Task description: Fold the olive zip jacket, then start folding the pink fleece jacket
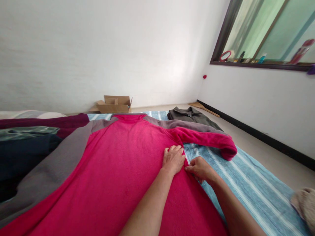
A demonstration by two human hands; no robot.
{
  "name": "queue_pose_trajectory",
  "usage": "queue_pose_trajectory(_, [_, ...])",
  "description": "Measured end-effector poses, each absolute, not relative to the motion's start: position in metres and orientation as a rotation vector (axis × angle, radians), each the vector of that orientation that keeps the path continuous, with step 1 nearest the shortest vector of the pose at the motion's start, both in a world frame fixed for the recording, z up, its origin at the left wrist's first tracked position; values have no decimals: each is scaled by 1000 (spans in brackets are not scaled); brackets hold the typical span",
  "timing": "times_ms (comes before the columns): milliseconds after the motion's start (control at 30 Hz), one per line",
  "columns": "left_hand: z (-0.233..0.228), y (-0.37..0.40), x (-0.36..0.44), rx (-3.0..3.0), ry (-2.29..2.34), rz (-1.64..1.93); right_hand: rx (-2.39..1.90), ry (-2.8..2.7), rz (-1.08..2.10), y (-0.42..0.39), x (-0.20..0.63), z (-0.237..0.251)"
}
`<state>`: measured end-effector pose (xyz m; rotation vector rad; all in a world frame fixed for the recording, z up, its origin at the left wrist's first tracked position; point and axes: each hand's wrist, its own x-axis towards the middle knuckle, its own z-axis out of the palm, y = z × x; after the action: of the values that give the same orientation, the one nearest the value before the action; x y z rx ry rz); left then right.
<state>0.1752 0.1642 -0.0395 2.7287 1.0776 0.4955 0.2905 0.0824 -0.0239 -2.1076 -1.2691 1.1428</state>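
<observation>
The left hand [173,159] is pressing flat, fingers spread toward twelve o'clock, on the pink-and-grey fleece jacket [118,164] lying across the blue striped blanket [251,186]. The right hand [200,168] is pinching the jacket's three-o'clock edge.

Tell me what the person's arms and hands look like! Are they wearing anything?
Both arms are bare as far as the picture shows: no sleeves, no gloves. The left hand and the right hand show no rings, watch or bracelet. The fingers are bare too, with short nails and no polish that I can see.
</observation>
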Motion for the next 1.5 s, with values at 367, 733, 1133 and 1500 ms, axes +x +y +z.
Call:
queue_pose_trajectory(367, [-37,166,175,2673,1076,468,-2090,-1219,1162,73,288,-23])
queue_pose_trajectory(733, [-36,159,179,2679,1151,487,-2256,-1390,981,68,290,-16])
queue_pose_trajectory(1133, [-35,160,178,2711,1122,471,-2314,-1539,390,46,273,-29])
queue_pose_trajectory(1500, [-35,168,176,2739,1057,402,-2197,-1362,694,50,288,-27])
